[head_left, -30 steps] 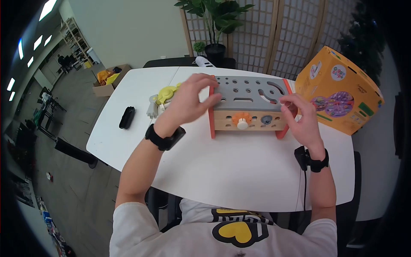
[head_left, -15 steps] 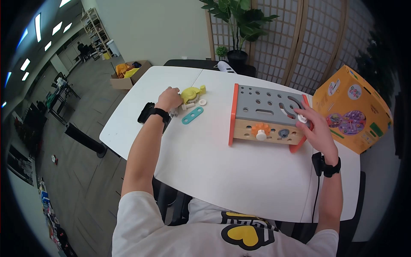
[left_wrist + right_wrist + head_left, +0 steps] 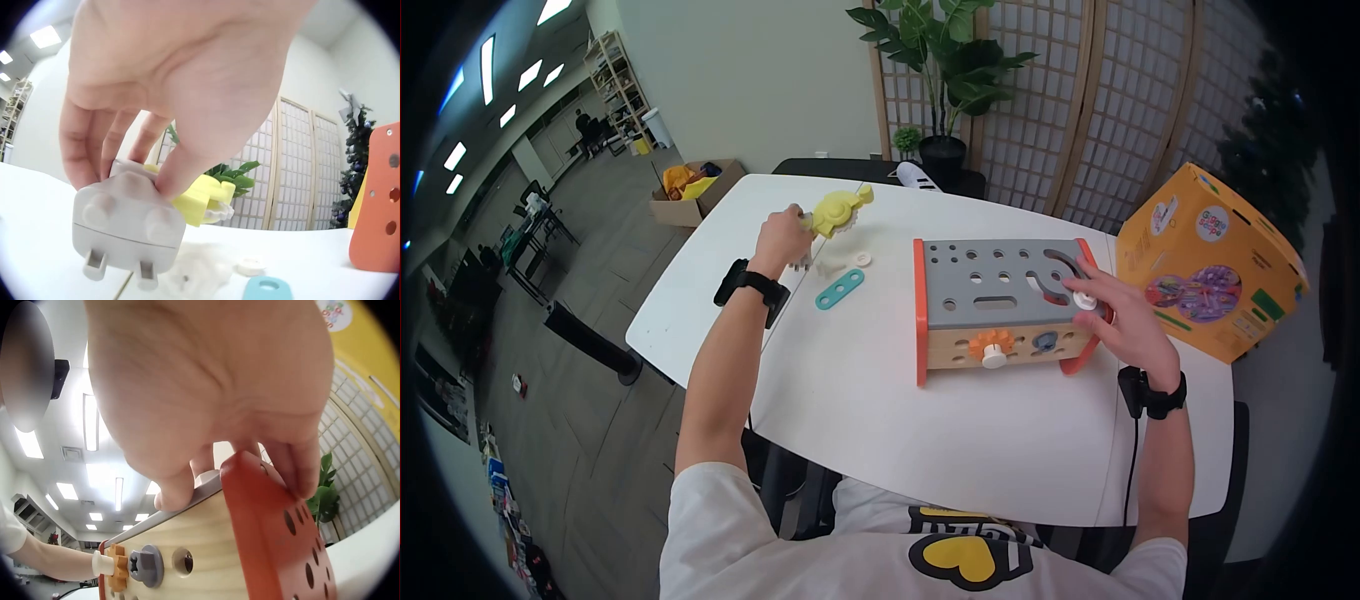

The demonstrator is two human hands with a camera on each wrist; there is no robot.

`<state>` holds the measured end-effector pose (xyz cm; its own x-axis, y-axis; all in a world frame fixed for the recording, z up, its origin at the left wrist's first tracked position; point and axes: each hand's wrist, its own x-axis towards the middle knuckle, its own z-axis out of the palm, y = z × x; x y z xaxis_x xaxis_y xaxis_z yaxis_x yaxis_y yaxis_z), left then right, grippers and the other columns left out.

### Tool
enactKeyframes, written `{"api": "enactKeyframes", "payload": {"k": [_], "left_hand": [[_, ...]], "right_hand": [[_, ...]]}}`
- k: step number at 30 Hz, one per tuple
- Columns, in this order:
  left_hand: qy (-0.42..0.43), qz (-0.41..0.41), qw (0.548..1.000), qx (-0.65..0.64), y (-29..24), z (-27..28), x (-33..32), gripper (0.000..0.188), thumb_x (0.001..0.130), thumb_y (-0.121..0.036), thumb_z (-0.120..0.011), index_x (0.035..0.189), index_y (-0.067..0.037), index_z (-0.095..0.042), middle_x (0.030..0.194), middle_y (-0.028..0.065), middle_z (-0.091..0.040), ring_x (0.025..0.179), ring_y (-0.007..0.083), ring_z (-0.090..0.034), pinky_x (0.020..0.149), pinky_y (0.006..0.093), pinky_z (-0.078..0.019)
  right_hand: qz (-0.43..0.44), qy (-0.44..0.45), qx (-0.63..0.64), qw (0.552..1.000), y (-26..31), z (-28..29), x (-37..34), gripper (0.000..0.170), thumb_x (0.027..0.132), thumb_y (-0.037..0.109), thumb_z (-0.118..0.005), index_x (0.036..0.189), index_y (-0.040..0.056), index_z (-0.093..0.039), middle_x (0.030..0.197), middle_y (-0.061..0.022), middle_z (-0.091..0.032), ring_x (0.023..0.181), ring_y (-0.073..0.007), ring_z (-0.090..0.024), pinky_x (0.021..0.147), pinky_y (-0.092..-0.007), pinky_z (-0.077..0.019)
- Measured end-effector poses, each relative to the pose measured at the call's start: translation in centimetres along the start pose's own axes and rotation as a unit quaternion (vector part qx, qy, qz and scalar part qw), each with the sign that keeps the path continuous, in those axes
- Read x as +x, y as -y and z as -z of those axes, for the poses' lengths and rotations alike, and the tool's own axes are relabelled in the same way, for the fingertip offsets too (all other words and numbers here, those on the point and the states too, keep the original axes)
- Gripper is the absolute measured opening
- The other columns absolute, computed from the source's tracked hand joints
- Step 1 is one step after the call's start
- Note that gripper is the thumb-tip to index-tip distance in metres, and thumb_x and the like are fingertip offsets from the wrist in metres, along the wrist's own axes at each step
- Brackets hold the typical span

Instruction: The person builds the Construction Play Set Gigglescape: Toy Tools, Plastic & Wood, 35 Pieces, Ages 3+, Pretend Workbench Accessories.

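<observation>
Two boxes noted: beyond the table [image 3: 940,440], an open carton [image 3: 675,212] on the floor, with yellow and orange stuff plus something dark in it; on the right, a yellow printed box [image 3: 1200,260], contents not visible. Also saw a potted plant [image 3: 970,80] in a black pot [image 3: 942,155].

With left hand [image 3: 785,238], pinched a grey toy piece [image 3: 128,219] between thumb and fingers, over the far left part of the table. Saw its two prongs pointing down; could not settle its long axis. Just beside it, saw a yellow toy piece [image 3: 837,212]; could not tell if touching. Below, found blurred pale pieces [image 3: 197,272], then a white ring [image 3: 862,259] and a teal strip [image 3: 840,289], slanted from near left to far right.

With right hand [image 3: 1135,325], gripped the right end of the toy workbench [image 3: 975,312], thumb at the grey top's front edge, fingers over the red side panel [image 3: 269,519]. Spotted a white knob [image 3: 1085,300] between thumb and fingers. Logged the bench's long axis as left to right, orange gear [image 3: 983,342] towards the person.

Saw bare tabletop between strip and bench, and from bench to near edge; little room between bench and printed box.
</observation>
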<state>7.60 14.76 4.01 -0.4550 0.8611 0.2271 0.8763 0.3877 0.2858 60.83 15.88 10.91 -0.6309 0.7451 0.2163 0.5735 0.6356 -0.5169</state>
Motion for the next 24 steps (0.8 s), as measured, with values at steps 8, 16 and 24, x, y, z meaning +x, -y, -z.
{"api": "enactKeyframes", "payload": {"k": [8,16,24], "left_hand": [[-0.097,-0.102,0.964,-0.224,-9.5,6.5,-3.6,0.052,0.086,-0.020,-0.075,0.131,0.000,-0.057,0.116,0.0210,-0.071,0.086,0.0291,-0.076,0.076,0.0377,-0.0595],[-0.012,-0.206,0.899,-0.386,-15.5,7.8,-8.0,0.051,0.089,-0.013,-0.077,0.134,-0.003,-0.054,0.130,0.0152,-0.060,0.106,0.0243,-0.071,0.086,0.0335,-0.0593],[0.063,-0.252,0.860,-0.440,-16.5,6.6,-9.4,0.054,0.089,0.002,-0.073,0.136,-0.004,-0.049,0.135,0.0142,-0.057,0.117,0.0318,-0.067,0.092,0.0372,-0.0609]], "right_hand": [[0.054,-0.006,0.016,0.998,-0.5,-0.1,0.1,0.046,0.088,0.016,-0.076,0.133,0.0126,-0.068,0.145,-0.0151,-0.060,0.091,-0.0272,-0.069,0.082,-0.0343,-0.0539],[0.046,-0.012,0.043,0.998,-0.6,-0.4,0.0,0.043,0.089,0.016,-0.075,0.131,0.0103,-0.068,0.133,-0.0131,-0.067,0.089,-0.0275,-0.068,0.082,-0.0356,-0.0538],[0.049,-0.010,0.035,0.998,-0.5,-0.3,0.0,0.043,0.090,0.017,-0.074,0.132,0.0103,-0.068,0.142,-0.0156,-0.062,0.097,-0.0297,-0.070,0.085,-0.0359,-0.0542]]}}
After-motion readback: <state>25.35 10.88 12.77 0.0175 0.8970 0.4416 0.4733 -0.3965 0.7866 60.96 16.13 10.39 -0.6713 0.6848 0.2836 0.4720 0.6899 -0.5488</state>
